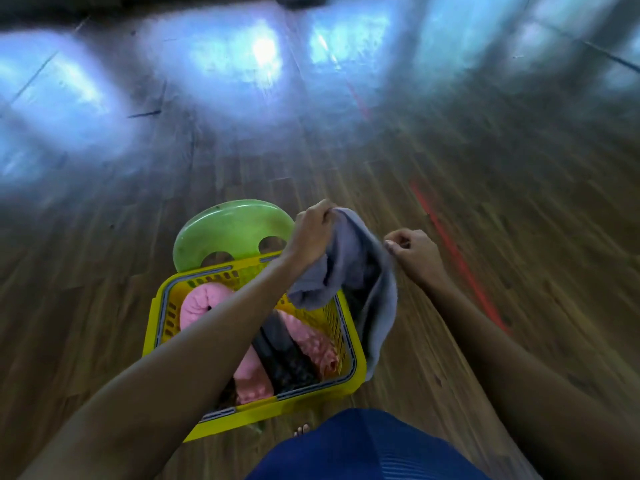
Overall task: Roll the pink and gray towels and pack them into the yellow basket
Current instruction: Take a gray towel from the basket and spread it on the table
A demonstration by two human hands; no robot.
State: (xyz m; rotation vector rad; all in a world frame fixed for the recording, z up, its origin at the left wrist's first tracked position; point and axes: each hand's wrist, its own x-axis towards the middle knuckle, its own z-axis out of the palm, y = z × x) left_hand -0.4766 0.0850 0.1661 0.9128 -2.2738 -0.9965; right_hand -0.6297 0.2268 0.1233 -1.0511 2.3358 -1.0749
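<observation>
Both forearms run bare, no sleeves; left hand and right hand ringless. Bottom centre, ribbed dark blue garment, bare toes peeking out.

Both arms reach forward; the left hand is fisted, the right hand pinches, fingers curled.

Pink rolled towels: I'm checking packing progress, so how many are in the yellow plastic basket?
3: one at the basket's far-left corner, one by its right wall, one at the near side. The forearm may hide more.
</observation>
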